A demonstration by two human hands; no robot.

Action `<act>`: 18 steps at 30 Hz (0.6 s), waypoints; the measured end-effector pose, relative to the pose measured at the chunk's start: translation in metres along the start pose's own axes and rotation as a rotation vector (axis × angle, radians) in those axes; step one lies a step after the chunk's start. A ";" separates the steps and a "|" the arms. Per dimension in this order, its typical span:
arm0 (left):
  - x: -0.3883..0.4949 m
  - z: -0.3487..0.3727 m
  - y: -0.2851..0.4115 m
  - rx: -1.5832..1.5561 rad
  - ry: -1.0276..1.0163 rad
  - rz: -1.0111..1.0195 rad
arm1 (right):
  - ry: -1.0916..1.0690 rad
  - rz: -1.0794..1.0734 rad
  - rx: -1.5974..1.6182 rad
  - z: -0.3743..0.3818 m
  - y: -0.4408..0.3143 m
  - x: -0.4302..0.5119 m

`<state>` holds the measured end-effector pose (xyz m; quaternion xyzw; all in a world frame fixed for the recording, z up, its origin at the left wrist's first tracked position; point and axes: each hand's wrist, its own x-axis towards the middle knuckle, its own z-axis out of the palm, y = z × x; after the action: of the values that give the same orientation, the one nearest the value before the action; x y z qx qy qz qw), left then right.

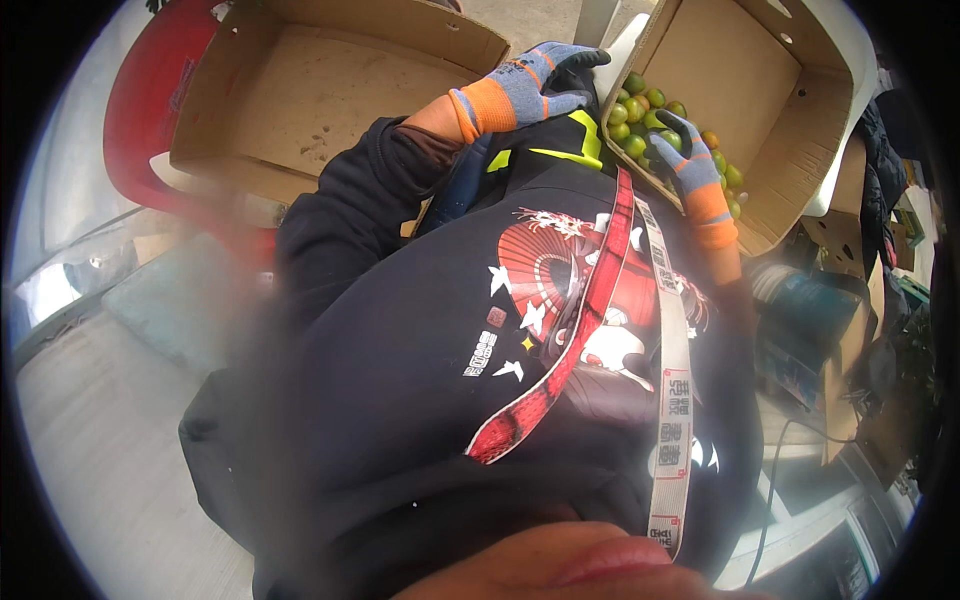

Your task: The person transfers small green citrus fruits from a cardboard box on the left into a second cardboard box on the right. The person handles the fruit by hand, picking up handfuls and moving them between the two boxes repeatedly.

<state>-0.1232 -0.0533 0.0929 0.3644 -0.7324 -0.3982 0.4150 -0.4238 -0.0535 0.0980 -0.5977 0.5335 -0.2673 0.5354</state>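
My right hand [682, 157], in a blue-grey and orange knitted glove with dark fingertips, reaches into a cardboard box [742, 52] at the upper right. A small green fruit [670, 140], apparently a tomato, sits between its thumb and fingers. More round fruits [635, 111], mostly green with a few orange, lie heaped along the box's near left side. My left hand [529, 86], gloved alike, is over my dark-clothed lap, left of that box. Its fingers and thumb are spread and I see nothing held, though its palm is hidden.
A second cardboard box [337, 90], with dirt marks on its bottom, stands at the upper left on a red chair [142, 112]. To the lower right are a teal bucket [810, 307], more cardboard and a dark cable [769, 487]. Red and white straps hang over my torso.
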 end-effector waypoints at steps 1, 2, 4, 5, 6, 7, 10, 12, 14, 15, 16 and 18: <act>-0.006 -0.024 -0.010 0.111 0.045 -0.136 | 0.046 0.042 -0.089 0.001 0.010 0.005; -0.019 -0.049 -0.019 0.131 0.064 -0.171 | 0.157 0.178 -0.093 0.002 0.020 0.009; -0.047 -0.090 -0.036 0.277 0.077 -0.340 | 0.126 0.028 -0.322 0.000 0.036 0.013; -0.062 -0.103 -0.045 0.387 0.076 -0.435 | 0.146 0.028 -0.424 0.001 0.043 0.014; -0.080 -0.114 -0.052 0.578 -0.008 -0.557 | 0.123 -0.008 -0.485 0.000 0.048 0.014; -0.094 -0.121 -0.060 0.710 -0.141 -0.664 | 0.115 -0.002 -0.544 -0.001 0.051 0.015; -0.135 -0.118 -0.087 0.785 -0.468 -0.891 | 0.030 -0.161 -0.692 -0.009 0.062 0.013; -0.161 -0.110 -0.106 0.653 -0.691 -1.038 | 0.049 -0.127 -0.596 -0.016 0.071 0.011; -0.184 -0.101 -0.119 0.472 -0.917 -1.068 | 0.042 -0.186 -0.685 -0.022 0.082 0.011; -0.193 -0.094 -0.123 0.473 -0.997 -1.061 | 0.032 -0.238 -0.827 -0.025 0.086 0.010; -0.198 -0.087 -0.128 0.476 -1.078 -1.049 | 0.066 -0.161 -0.738 -0.025 0.090 0.009; -0.202 -0.078 -0.132 0.534 -1.198 -1.034 | 0.076 -0.189 -0.638 -0.023 0.093 0.006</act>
<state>0.0524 0.0444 -0.0619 0.4673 -0.6392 -0.4779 -0.3803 -0.4752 -0.0540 0.0167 -0.7718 0.5519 -0.1573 0.2737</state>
